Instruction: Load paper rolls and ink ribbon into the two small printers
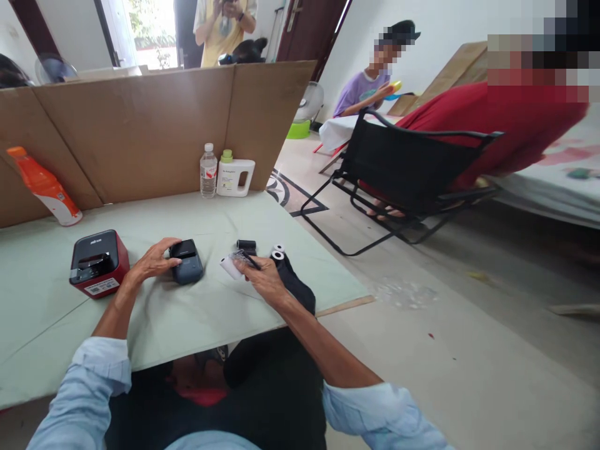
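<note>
My left hand (157, 259) grips the side of a small dark portable printer (188, 267) that rests on the table, its thumb lying on top. In my right hand (265, 278), pinched between thumb and fingers, are a crumpled clear wrapper with a white piece (230, 267) and something dark and narrow. The exact kind of these pieces is hard to make out. Just beyond that hand lies a black roll (246, 244). Beside it are small white paper rolls (278, 254) and a black cloth pouch (296, 284), partly behind my wrist.
A red and black desktop printer (98, 262) stands left. Along the cardboard screen (140, 137) are an orange bottle (45, 186), a water bottle (209, 172) and a white jug (235, 176). Right of the table (178, 331) stands a folding chair (403, 169) with a person in it.
</note>
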Demonstrator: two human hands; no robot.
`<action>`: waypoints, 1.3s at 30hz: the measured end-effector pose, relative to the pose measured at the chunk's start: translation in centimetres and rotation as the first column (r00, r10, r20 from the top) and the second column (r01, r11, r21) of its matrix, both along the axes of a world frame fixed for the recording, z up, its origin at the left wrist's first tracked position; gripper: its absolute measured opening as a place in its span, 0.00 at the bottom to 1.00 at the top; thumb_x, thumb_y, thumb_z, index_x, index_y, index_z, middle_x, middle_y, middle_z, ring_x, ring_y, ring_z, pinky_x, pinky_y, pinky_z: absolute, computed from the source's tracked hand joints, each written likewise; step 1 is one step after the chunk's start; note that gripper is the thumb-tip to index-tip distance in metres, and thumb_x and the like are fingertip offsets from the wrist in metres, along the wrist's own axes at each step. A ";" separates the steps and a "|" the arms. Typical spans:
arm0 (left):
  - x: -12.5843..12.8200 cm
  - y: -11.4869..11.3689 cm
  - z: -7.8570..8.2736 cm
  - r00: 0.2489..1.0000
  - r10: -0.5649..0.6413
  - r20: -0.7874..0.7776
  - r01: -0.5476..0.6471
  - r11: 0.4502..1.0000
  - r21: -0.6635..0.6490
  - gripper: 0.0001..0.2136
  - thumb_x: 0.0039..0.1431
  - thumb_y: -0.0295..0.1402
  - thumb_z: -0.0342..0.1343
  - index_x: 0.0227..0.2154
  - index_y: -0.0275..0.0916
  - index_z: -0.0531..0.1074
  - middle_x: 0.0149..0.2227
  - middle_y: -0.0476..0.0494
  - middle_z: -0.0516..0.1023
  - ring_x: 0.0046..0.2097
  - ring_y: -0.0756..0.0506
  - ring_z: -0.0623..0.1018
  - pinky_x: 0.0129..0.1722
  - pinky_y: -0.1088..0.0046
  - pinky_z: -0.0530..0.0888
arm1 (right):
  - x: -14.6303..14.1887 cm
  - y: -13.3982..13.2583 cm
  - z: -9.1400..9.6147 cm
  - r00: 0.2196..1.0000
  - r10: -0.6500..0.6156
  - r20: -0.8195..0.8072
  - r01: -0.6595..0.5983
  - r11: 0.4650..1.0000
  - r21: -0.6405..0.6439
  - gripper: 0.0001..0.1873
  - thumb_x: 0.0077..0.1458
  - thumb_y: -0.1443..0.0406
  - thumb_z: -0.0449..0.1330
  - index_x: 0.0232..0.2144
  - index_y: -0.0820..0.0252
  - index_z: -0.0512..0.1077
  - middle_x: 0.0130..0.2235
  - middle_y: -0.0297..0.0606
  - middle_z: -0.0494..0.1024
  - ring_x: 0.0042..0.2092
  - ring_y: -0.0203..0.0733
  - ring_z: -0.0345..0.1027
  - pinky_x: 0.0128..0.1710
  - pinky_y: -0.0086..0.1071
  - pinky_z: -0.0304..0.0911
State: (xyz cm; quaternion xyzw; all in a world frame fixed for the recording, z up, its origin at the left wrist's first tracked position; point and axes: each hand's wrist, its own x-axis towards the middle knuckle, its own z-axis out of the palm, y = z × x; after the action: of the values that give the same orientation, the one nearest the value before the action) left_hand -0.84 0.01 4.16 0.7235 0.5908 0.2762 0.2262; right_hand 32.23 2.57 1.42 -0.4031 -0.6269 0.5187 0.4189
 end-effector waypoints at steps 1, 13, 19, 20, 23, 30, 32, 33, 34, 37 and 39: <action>-0.3 0.3 -0.5 0.999 -0.002 0.039 0.003 1.000 -0.023 0.29 0.55 0.49 0.63 0.57 0.41 0.76 0.62 0.33 0.75 0.62 0.32 0.76 0.55 0.54 0.78 | 0.0 0.1 0.0 0.999 0.021 0.029 -0.021 1.000 0.019 0.31 0.49 0.38 0.67 0.18 0.56 0.66 0.20 0.31 0.62 0.26 0.36 0.54 0.25 0.32 0.54; 0.4 0.1 -1.9 0.949 0.133 0.287 -0.128 0.991 -0.033 0.34 0.57 0.55 0.62 0.59 0.35 0.77 0.60 0.31 0.78 0.59 0.32 0.78 0.57 0.55 0.77 | -4.6 1.9 0.4 0.960 0.145 0.238 -0.223 0.912 0.344 0.20 0.65 0.52 0.59 0.27 0.58 0.75 0.29 0.35 0.74 0.32 0.39 0.67 0.35 0.33 0.62; 0.6 0.8 -2.2 0.942 0.155 0.298 -0.162 0.987 0.000 0.34 0.59 0.59 0.58 0.57 0.35 0.78 0.60 0.33 0.80 0.62 0.32 0.77 0.65 0.53 0.71 | -8.9 3.8 -0.4 0.876 -0.009 0.482 -0.325 0.728 0.604 0.10 0.69 0.67 0.58 0.42 0.56 0.81 0.46 0.43 0.83 0.48 0.44 0.75 0.49 0.34 0.66; 0.6 0.9 -2.2 0.941 0.160 0.299 -0.169 0.986 0.005 0.34 0.60 0.59 0.57 0.56 0.35 0.78 0.60 0.33 0.80 0.62 0.33 0.77 0.66 0.54 0.70 | -9.4 4.0 -0.7 0.849 -0.046 0.526 -0.348 0.701 0.623 0.11 0.68 0.69 0.59 0.43 0.56 0.81 0.48 0.44 0.83 0.50 0.45 0.75 0.50 0.34 0.66; 0.6 1.2 -2.4 0.937 0.174 0.303 -0.184 0.983 0.004 0.31 0.61 0.58 0.57 0.55 0.37 0.80 0.58 0.36 0.81 0.61 0.34 0.77 0.66 0.56 0.70 | -9.9 4.4 -1.6 0.772 -0.151 0.618 -0.404 0.635 0.659 0.15 0.66 0.73 0.59 0.47 0.54 0.81 0.51 0.45 0.82 0.51 0.46 0.73 0.48 0.34 0.65; 0.9 1.5 -2.5 0.931 0.201 0.305 -0.210 0.978 -0.001 0.28 0.62 0.54 0.56 0.54 0.37 0.80 0.58 0.37 0.82 0.60 0.36 0.78 0.65 0.58 0.71 | -10.3 4.1 -2.7 0.746 -0.235 0.622 -0.446 0.517 0.731 0.18 0.69 0.74 0.53 0.50 0.55 0.80 0.52 0.46 0.80 0.50 0.46 0.70 0.44 0.34 0.63; 0.9 1.5 -2.6 0.932 0.196 0.305 -0.205 0.979 -0.003 0.30 0.62 0.54 0.55 0.55 0.35 0.79 0.58 0.35 0.81 0.61 0.35 0.78 0.66 0.58 0.70 | -10.6 3.9 -2.8 0.738 -0.240 0.631 -0.467 0.493 0.734 0.18 0.69 0.74 0.53 0.50 0.55 0.80 0.51 0.46 0.80 0.49 0.46 0.70 0.44 0.34 0.62; 0.9 1.6 -2.6 0.931 0.194 0.308 -0.203 0.979 -0.005 0.30 0.62 0.54 0.55 0.55 0.35 0.79 0.59 0.35 0.81 0.61 0.35 0.78 0.66 0.58 0.70 | -10.8 3.9 -2.8 0.735 -0.241 0.635 -0.474 0.488 0.733 0.18 0.69 0.74 0.52 0.49 0.56 0.80 0.51 0.46 0.80 0.49 0.46 0.70 0.44 0.34 0.62; 0.9 1.6 -2.7 0.930 0.195 0.311 -0.203 0.979 -0.008 0.31 0.62 0.55 0.55 0.56 0.35 0.79 0.59 0.35 0.81 0.61 0.35 0.78 0.66 0.58 0.70 | -11.0 3.8 -2.7 0.732 -0.240 0.637 -0.477 0.487 0.731 0.19 0.69 0.74 0.52 0.49 0.56 0.80 0.51 0.46 0.80 0.48 0.45 0.70 0.44 0.34 0.62; 1.0 1.6 -2.8 0.925 0.209 0.318 -0.217 0.976 -0.011 0.31 0.62 0.56 0.55 0.55 0.37 0.79 0.60 0.36 0.81 0.62 0.35 0.77 0.67 0.57 0.70 | -11.4 3.7 -2.5 0.732 -0.224 0.644 -0.483 0.496 0.722 0.18 0.69 0.73 0.52 0.48 0.55 0.80 0.51 0.45 0.80 0.47 0.45 0.70 0.42 0.34 0.61; 1.0 1.7 -2.8 0.923 0.219 0.318 -0.229 0.973 -0.006 0.30 0.62 0.57 0.56 0.55 0.37 0.80 0.60 0.37 0.81 0.62 0.35 0.77 0.67 0.58 0.69 | -11.6 3.6 -2.4 0.730 -0.218 0.648 -0.484 0.504 0.715 0.17 0.69 0.73 0.53 0.48 0.55 0.80 0.51 0.44 0.80 0.46 0.44 0.70 0.42 0.34 0.60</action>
State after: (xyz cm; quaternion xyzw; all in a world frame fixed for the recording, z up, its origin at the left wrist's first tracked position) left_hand 0.16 1.69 1.32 0.6011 0.6211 0.4220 0.2735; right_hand 20.68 6.13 -1.02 -0.2456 -0.9336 -0.0070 0.2610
